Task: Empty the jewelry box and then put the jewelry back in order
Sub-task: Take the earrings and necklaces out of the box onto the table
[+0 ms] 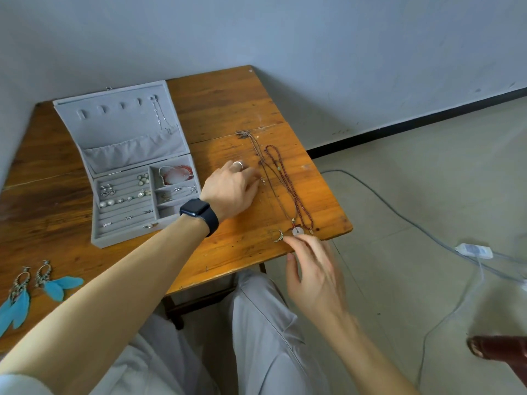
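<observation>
Wooden table (228,109) carries necklaces (286,181) laid straight, three o'clock of the part-filled jewelry box (119,241), probably against tangling. My left hand (231,189) covers one strand, grip hidden. My right hand (313,275), fingers loose, reaches beside the pendant (298,231).

One jewelry box (128,129) — two feather earrings (17,297) (55,287)

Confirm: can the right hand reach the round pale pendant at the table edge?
Probably yes. The right hand hovers open right beside the round pale pendant, nothing between them; the left hand is farther back.
</observation>
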The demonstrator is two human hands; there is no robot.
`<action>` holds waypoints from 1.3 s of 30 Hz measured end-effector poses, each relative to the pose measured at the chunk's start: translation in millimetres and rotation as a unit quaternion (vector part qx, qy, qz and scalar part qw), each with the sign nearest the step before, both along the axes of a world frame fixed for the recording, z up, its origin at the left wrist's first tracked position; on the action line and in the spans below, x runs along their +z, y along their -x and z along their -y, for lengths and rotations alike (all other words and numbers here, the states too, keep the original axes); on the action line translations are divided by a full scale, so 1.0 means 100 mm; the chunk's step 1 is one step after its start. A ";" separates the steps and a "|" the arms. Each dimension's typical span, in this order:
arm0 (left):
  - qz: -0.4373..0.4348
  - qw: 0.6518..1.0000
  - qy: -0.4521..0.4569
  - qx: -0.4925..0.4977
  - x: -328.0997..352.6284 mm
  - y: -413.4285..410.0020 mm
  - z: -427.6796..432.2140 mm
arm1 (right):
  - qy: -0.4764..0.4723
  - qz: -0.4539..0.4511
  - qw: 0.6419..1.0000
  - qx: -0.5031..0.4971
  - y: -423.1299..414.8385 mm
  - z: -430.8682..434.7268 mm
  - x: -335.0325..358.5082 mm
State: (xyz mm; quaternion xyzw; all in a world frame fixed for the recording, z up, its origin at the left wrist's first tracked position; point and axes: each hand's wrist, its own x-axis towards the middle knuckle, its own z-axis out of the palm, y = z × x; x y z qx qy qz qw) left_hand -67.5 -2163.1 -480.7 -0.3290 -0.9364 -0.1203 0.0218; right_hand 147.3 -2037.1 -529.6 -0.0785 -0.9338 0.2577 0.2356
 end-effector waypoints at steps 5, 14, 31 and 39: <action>-0.017 0.999 0.042 0.003 -0.14 -0.17 0.03 | -0.078 0.023 0.996 0.027 0.01 0.05 -0.12; -0.024 0.994 0.110 0.010 -0.18 -0.12 0.01 | -0.071 0.067 0.995 0.026 -0.01 0.13 -0.11; 0.038 0.994 0.090 0.046 -0.14 0.03 0.01 | -0.048 0.071 0.995 0.043 -0.07 0.15 -0.12; 0.065 0.994 0.078 0.037 -0.06 0.04 0.03 | -0.038 0.051 0.997 0.040 -0.06 0.14 -0.14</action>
